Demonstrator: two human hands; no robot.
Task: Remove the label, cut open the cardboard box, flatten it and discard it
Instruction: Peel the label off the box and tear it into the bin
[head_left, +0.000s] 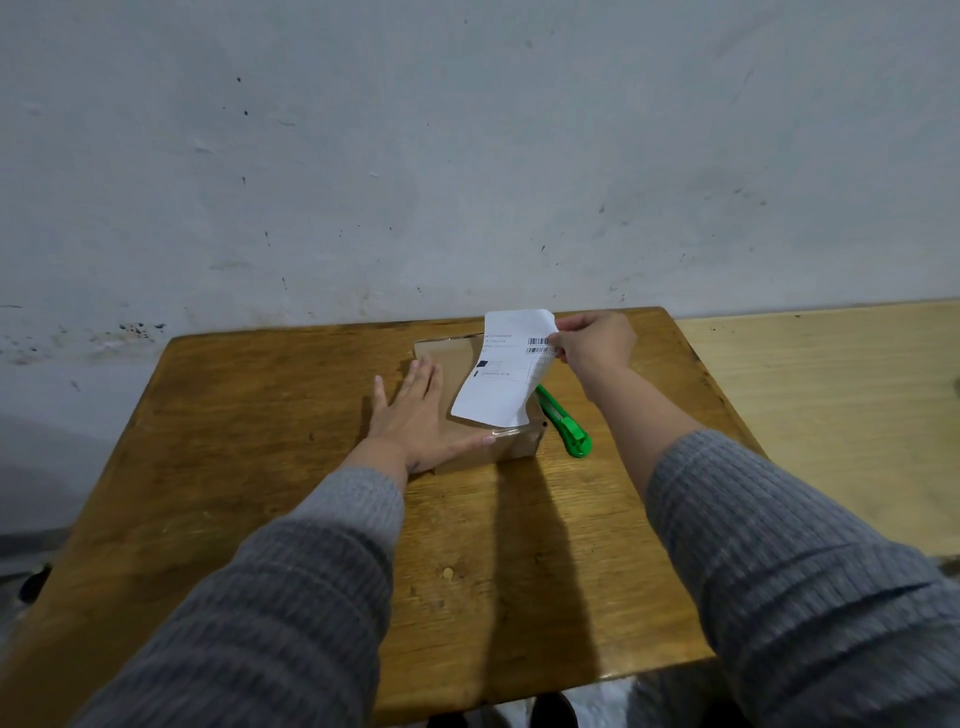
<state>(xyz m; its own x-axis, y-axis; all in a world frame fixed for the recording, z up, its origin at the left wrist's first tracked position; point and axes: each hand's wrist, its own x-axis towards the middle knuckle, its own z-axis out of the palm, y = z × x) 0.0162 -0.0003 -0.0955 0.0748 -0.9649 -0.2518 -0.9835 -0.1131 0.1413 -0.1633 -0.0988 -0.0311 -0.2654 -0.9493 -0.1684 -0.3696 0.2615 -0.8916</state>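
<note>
Label (506, 371) mid-frame, peeled up off cardboard box (511, 444), long axis near-to-far, pinched at far right edge by right hand (595, 340). Left hand (415, 415) flat, pressing box's left side. Near edge possibly attached.

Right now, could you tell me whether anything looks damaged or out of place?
Nothing looks damaged. The label is simply half peeled off the box, as intended; the green cutter lies beside it.

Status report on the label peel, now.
Left hand flat on the cardboard box, pinning it. Right hand pinching the label, mostly lifted, near edge still on the box. Green cutter on the table beside the box, untouched.
</note>
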